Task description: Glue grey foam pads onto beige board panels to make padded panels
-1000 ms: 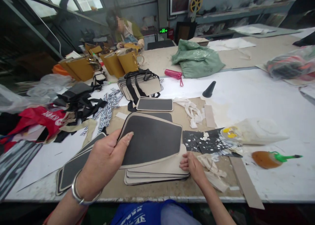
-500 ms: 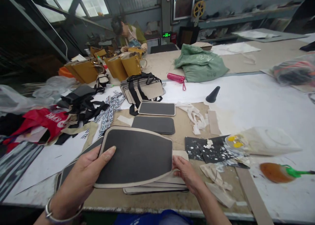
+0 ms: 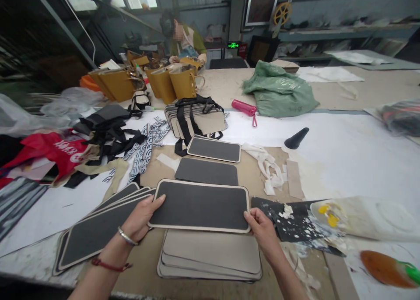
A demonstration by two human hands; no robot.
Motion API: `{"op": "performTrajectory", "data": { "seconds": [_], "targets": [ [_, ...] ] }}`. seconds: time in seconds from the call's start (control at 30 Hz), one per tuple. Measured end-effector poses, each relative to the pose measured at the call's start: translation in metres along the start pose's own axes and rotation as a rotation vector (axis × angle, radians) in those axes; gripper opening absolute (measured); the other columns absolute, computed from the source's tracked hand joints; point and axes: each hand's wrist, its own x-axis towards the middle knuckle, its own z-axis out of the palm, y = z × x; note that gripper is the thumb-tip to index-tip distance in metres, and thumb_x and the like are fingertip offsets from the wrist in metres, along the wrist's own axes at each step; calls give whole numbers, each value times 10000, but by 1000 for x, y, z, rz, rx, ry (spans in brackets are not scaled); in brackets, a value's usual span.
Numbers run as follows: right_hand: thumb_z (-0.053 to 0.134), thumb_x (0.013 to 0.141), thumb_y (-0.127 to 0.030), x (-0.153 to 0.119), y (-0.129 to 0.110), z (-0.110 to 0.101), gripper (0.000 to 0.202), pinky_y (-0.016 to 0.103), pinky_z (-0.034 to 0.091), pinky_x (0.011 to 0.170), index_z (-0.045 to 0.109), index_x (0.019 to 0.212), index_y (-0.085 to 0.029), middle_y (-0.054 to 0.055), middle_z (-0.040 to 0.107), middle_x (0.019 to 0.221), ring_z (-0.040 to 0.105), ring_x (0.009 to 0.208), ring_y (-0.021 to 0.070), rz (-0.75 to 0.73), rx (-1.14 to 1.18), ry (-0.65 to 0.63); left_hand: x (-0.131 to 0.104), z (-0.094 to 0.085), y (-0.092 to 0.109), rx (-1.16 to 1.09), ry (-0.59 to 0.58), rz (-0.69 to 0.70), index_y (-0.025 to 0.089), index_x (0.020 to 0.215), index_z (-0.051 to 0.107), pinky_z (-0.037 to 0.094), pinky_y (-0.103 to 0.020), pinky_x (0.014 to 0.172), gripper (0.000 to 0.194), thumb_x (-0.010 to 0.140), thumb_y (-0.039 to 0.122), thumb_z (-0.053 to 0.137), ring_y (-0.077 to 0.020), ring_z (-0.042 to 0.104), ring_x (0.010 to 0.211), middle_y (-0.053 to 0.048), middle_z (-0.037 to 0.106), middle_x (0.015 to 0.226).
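Observation:
A dark grey rounded panel with a beige border (image 3: pixel 201 206) is held up between both hands. My left hand (image 3: pixel 144 214) pinches its left end, thumb on the face. At the right end, my right hand (image 3: pixel 260 227) grips the lower corner with the thumb on top. Below the panel lies a stack of beige boards (image 3: pixel 210 258) with rounded corners. To the left, near my left forearm, several dark grey bordered panels (image 3: pixel 95 236) are fanned in a pile. Beyond the held panel are a plain dark grey panel (image 3: pixel 206 171) and a smaller bordered panel (image 3: pixel 215 149).
A strapped bundle of boards (image 3: pixel 203 120) stands farther back, near a pink case (image 3: pixel 243 107) and a green sack (image 3: pixel 282 92). Glue-spattered black sheet (image 3: pixel 272 212) and an orange-brown bottle (image 3: pixel 383 267) lie right. A person (image 3: pixel 187 41) works behind mustard bags (image 3: pixel 182 83).
The held panel has swung away from me and now appears level and more evenly held. My right hand has moved onto its corner, and more of the beige stack and the left pile shows.

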Motion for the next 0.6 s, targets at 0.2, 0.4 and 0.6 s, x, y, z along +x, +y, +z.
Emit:
{"op": "performTrajectory", "data": {
  "seconds": [0.2,0.4,0.6],
  "targets": [
    [526,720,-556,20,-1,-6,378,224,337,470,444,631,-198,-43,395,564,384,523,120,-24,-96,22,37,3,-10,-61,-26,-7,105,929,578,561,-306,636,175,759,146,582,-203,662,693,-78,695,738],
    [535,711,-565,44,-6,-9,392,228,336,464,440,603,-200,-51,385,533,373,491,115,-37,-161,68,64,7,-5,-74,-43,0,98,939,586,554,-299,613,179,766,136,565,-205,661,684,-93,698,750],
    [531,705,-576,68,-8,-12,400,225,344,468,457,607,-196,-43,405,536,385,502,117,-50,-240,75,89,13,2,-138,-67,9,91,935,602,545,-292,606,221,732,175,618,-200,655,658,-88,695,731]
  ]
}}
